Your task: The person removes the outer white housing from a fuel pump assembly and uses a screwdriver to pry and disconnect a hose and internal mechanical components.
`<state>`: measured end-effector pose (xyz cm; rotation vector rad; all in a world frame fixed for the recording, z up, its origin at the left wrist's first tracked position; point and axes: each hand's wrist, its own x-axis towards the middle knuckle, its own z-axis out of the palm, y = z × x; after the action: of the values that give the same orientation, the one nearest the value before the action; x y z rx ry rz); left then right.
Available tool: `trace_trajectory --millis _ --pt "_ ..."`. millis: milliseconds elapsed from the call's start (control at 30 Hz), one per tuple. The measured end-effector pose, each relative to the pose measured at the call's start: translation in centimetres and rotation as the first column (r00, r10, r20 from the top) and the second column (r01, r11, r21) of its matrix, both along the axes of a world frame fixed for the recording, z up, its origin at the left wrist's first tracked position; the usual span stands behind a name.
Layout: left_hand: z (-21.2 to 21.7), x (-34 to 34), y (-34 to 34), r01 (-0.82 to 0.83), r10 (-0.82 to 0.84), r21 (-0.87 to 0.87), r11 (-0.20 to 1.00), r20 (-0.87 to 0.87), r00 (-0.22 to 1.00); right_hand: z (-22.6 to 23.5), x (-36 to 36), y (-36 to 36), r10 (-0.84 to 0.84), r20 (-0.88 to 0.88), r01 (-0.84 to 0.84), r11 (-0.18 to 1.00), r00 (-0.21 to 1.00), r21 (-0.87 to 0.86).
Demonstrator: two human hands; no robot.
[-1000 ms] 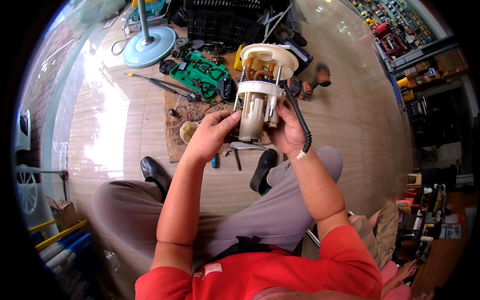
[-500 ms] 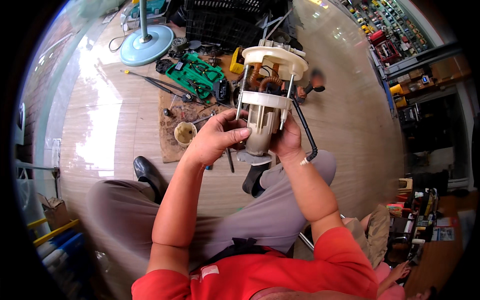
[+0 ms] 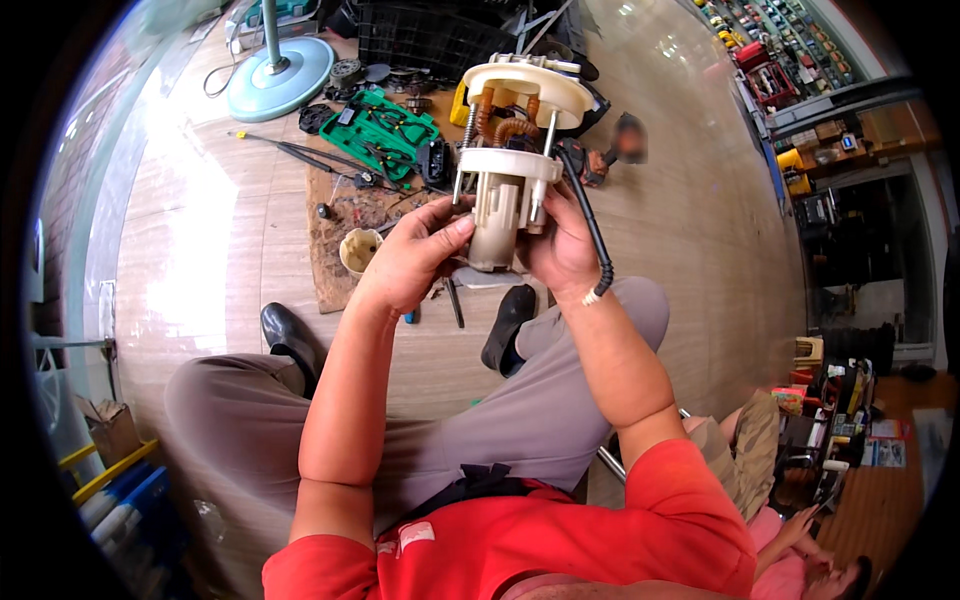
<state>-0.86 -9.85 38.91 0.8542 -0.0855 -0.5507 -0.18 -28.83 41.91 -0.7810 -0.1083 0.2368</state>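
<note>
Between my hands I hold up a fuel pump module (image 3: 500, 215), off-white plastic with a round flange on top. Brown corrugated hoses, a spring and metal rods join the flange to the lower body. My left hand (image 3: 418, 250) is closed on the body's left side, thumb on its front. On the other side my right hand (image 3: 562, 240) grips it, its fingers partly hidden behind the body. A black corrugated float-side tube (image 3: 590, 225) hangs down past my right wrist, with a pale end.
On the floor ahead lie a brown board (image 3: 325, 270), a cream cup (image 3: 358, 250), a green tool case (image 3: 385, 135) and a cordless drill (image 3: 597, 160). A black crate (image 3: 430, 40) and a pale blue round stand base (image 3: 285, 85) are farther off. Another person's hand (image 3: 797, 525) shows at lower right.
Both hands have lifted the fuel pump module away from me and slightly left. Its body now stands a little more tilted, and the grip looks the same.
</note>
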Motion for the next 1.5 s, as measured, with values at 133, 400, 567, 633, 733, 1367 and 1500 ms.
trace_trajectory --millis 133,400,567,633,733,1367,1500 --pt "0.2 -0.1 -0.5 -0.043 0.042 -0.021 0.999 -0.028 0.999 -0.5 0.4 -0.2 -0.081 -0.046 0.077 0.994 0.996 -0.076" --pt "0.0 0.0 -0.5 0.006 -0.004 0.035 0.999 -0.051 0.999 0.0 0.4 -0.6 -0.195 -0.075 0.187 0.976 0.978 -0.108" --pt "-1.0 0.1 -0.4 0.036 -0.032 0.061 0.997 -0.063 0.997 -0.5 1.0 -1.3 -0.214 -0.116 0.208 0.976 0.970 -0.065" --pt "-1.0 0.2 -0.2 0.078 -0.076 0.053 0.996 -0.048 0.996 -0.4 1.0 -1.4 -0.228 -0.111 0.220 0.972 0.967 -0.076" --pt "-0.4 -0.2 -0.2 0.103 -0.102 0.051 0.993 -0.021 0.995 -0.2 0.8 -1.7 -0.239 -0.088 0.228 0.967 0.967 -0.116" --pt "0.5 -0.7 -0.9 0.170 -0.191 0.127 0.977 0.168 0.967 0.9 -0.1 -0.8 -0.181 0.047 0.184 0.980 0.982 -0.077" --pt "0.7 -1.1 -1.7 0.040 -0.086 0.201 0.979 0.225 0.971 0.0 0.3 -1.2 -0.176 -0.021 0.175 0.984 0.984 -0.024"
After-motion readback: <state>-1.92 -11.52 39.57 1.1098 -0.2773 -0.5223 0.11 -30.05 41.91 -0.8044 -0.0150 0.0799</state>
